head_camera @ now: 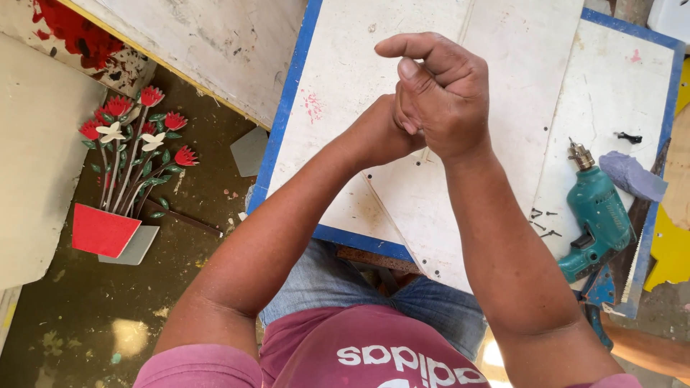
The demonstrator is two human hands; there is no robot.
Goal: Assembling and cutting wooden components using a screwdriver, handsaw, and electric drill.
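White board [431,65] with blue edging lies under my right hand [449,100], whose curled fingers clasp my left hand [377,136]; teal drill [596,215] rests nearby.

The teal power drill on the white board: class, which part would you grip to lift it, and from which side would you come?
Probably the handle of the teal power drill, at its lower end near the board's blue edge. The chuck points up and away, so come from the near side, where the fingers can wrap the handle clear of the loose screws on its left.
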